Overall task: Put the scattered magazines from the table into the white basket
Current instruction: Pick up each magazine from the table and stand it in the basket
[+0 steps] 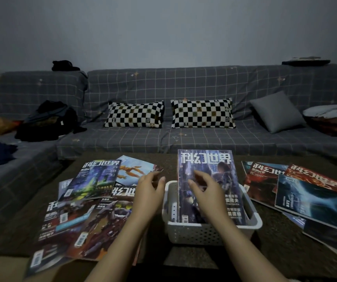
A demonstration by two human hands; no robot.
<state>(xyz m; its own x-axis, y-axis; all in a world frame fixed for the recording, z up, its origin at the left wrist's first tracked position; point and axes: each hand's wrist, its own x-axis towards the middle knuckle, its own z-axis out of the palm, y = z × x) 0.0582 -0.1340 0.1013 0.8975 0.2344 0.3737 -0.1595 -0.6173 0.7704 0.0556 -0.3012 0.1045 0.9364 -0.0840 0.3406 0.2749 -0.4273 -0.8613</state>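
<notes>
Now magazine (206, 171) upright in white basket (208, 233), right hand (206, 188) grip loose on cover.

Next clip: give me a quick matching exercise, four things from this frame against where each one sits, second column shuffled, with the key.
Things:
1. white basket
2. purple magazine
3. grey cushion
4. left hand

Places:
A. leaning on the sofa, right of the checkered pillows
B. hovering over the magazines just left of the basket
C. on the table between the two magazine piles
D. standing in the basket

Pairs: 1-C, 2-D, 3-A, 4-B
</notes>
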